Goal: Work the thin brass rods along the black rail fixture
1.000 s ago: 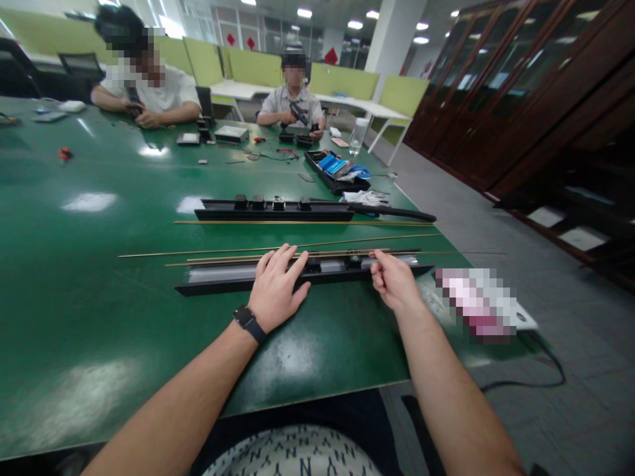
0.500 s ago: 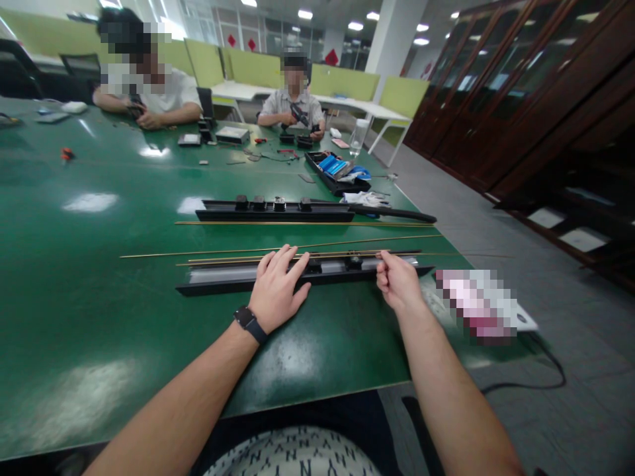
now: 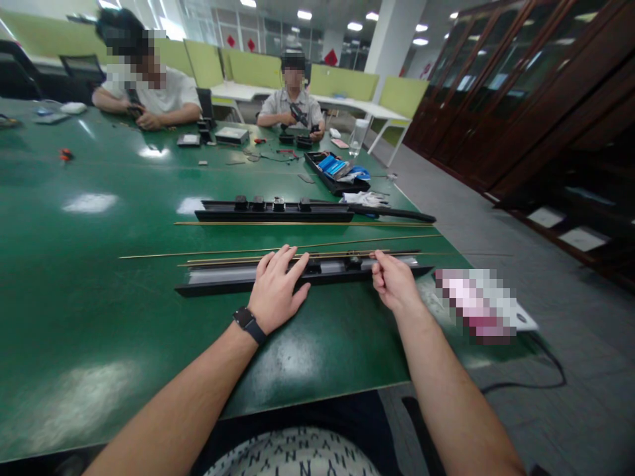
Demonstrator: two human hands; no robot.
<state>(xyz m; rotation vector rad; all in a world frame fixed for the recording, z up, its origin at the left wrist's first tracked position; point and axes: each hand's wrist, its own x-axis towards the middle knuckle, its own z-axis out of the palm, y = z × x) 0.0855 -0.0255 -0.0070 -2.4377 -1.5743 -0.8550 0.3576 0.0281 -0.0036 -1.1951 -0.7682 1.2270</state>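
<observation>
My left hand (image 3: 278, 291) lies over a long black rail (image 3: 228, 287) with a pale inner strip, its fingers spread and touching the far edge. My right hand (image 3: 395, 283) is closed near the rail's right end, thumb and fingertips pinching a thin brass-coloured rod (image 3: 446, 254) that sticks out to the right. Between the hands, a small black block (image 3: 353, 262) sits in the rail. Other thin brass-coloured rods lie along the rail's far side; one long rod (image 3: 163, 255) reaches well past its left end.
Farther off stands a second black rail (image 3: 272, 215) with several blocks, near a black curved strip (image 3: 397, 213) and white gloves (image 3: 364, 198). A black tray (image 3: 342, 185) holds blue items. A white box-like object (image 3: 523, 320) with a cable sits right. Two people work across the table.
My right hand has shifted slightly left along the rail, still pinching. My left hand stays in place.
</observation>
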